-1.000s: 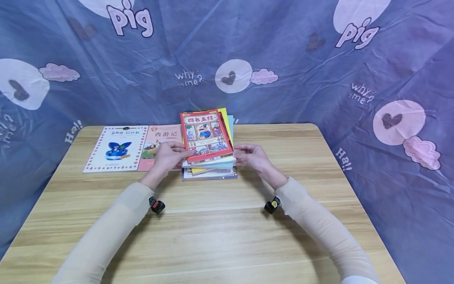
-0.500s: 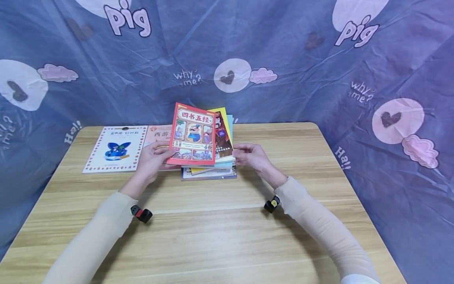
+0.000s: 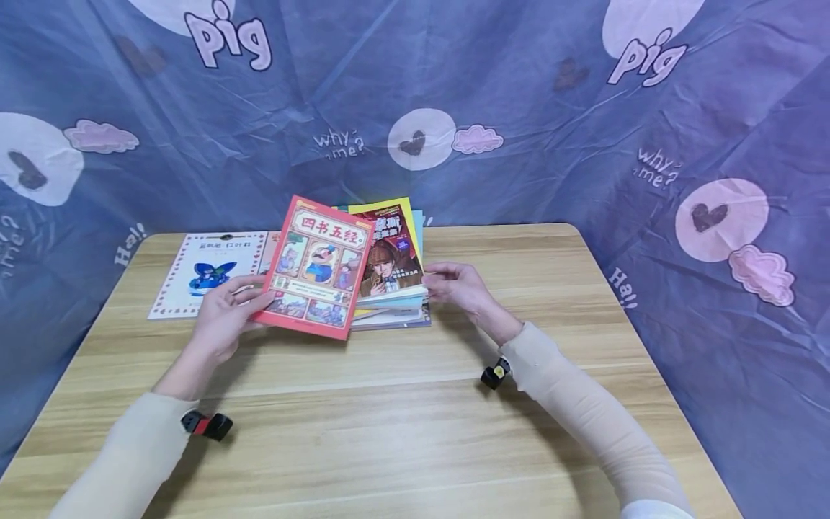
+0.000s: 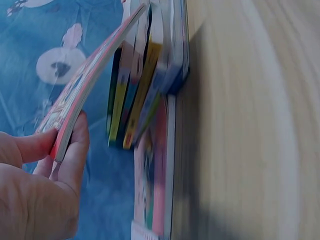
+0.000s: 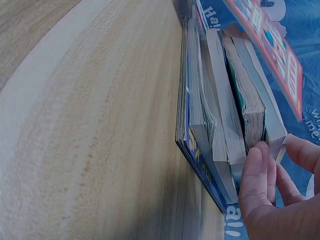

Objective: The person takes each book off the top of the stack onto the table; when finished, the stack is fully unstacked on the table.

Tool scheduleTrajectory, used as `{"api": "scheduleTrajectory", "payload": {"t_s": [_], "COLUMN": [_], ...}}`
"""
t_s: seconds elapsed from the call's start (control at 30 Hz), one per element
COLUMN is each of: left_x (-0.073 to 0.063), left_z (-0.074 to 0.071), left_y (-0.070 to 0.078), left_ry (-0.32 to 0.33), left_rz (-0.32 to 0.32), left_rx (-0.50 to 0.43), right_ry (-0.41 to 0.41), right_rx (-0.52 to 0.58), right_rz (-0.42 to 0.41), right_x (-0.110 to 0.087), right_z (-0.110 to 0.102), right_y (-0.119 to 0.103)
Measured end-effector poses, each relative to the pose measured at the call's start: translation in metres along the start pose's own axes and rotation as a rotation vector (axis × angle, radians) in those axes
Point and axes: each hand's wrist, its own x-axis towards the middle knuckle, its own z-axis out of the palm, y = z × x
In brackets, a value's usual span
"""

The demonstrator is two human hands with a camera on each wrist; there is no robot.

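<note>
My left hand (image 3: 223, 310) pinches the lower left corner of a red picture-covered book (image 3: 318, 270), tilted in the air in front of the stack's left side. In the left wrist view, thumb and fingers (image 4: 37, 145) grip its edge from both faces. The stack (image 3: 395, 317) of several books now has a yellow-bordered book with a detective on its cover (image 3: 389, 252) on top. At the stack's right side, my right hand (image 3: 463, 292) pinches the top book's corner; the right wrist view shows its fingertips (image 5: 257, 155) at the page edges.
Left of the stack, a white book with a blue butterfly-like picture (image 3: 210, 270) lies flat on the wooden table (image 3: 389, 432). A pink book (image 4: 160, 175) lies beside it, mostly hidden by the red book. A patterned blue cloth (image 3: 551, 158) hangs behind the table.
My left hand has lifted the red book off the stack and carried it left and toward me. The detective book is uncovered. My right hand has stayed at the stack's right side.
</note>
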Motion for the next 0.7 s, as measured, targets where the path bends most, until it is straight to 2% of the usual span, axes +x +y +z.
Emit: {"api": "scheduleTrajectory", "payload": {"t_s": [0.2, 0.43, 0.53, 0.7], "left_x": [-0.024, -0.053, -0.064, -0.081], "left_z": [-0.042, -0.09, -0.109, -0.137], "left_y": [-0.003, -0.008, -0.011, -0.021], "left_ry": [0.018, 0.051, 0.079, 0.169], "left_rz": [0.006, 0.035, 0.062, 0.071], "left_rx": [-0.01, -0.07, -0.076, -0.001], "right_ry": [-0.007, -0.019, -0.024, -0.025], "right_rx": [0.005, 0.024, 0.024, 0.022], "right_rz": [-0.007, -0.021, -0.02, -0.013], "right_x": [-0.001, -0.001, 0.0, 0.0], "right_z": [0.002, 0.003, 0.004, 0.004], "right_y": [0.0, 0.0, 0.001, 0.002]}}
